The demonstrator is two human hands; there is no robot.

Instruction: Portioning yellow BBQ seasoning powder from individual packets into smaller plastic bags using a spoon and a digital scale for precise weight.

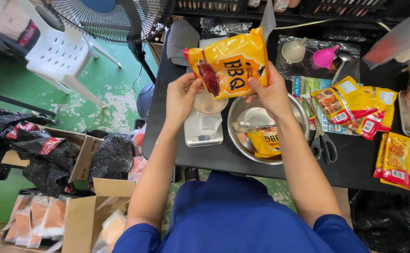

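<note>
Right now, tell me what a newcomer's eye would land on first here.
First, the bright yellow seasoning packet, held up at centre by the left hand and right hand. Below it, a steel bowl on the black table holds another yellow packet. More yellow-and-red packets lie at the right.

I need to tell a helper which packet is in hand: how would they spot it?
Look at the black table, above the steel bowl. The yellow packet is gripped by left hand and right hand; other packets lie flat.

A scale (203,127) lies left of the bowl (242,152), scissors (325,145) right of it.
</note>
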